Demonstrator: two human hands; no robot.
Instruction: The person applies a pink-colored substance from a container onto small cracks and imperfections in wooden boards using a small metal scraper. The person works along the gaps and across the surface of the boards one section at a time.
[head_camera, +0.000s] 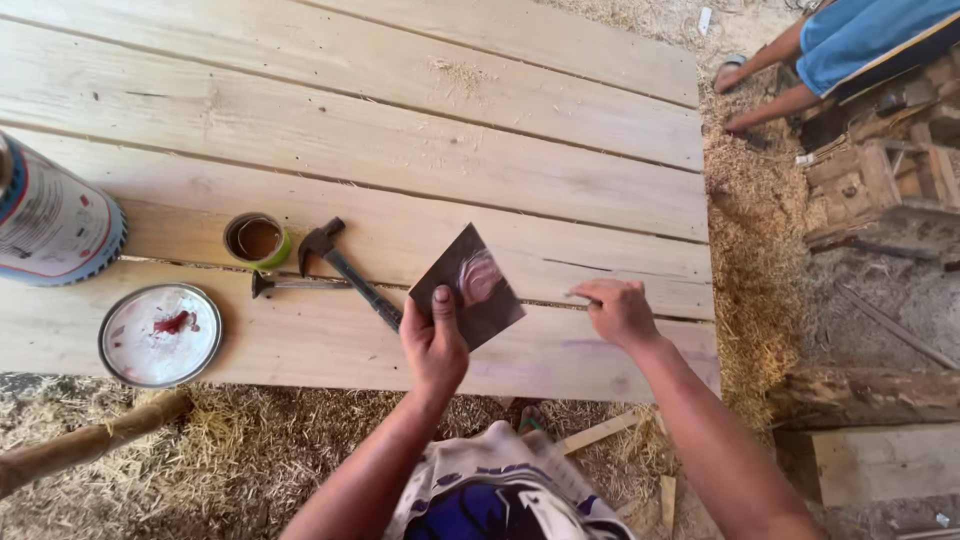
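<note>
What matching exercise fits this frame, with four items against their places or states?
Items:
1. left hand
2. right hand
3. hammer
4. round lid

Places or states:
A. lies flat on the planks, head toward the small open tin
B. holds a dark square card smeared with pinkish paste
C. fingertips pressed to a plank, beside a faint purple patch
D. lies near the planks' front edge, with a red smear inside

Pairs: 1-B, 2-C, 3-A, 4-D
</note>
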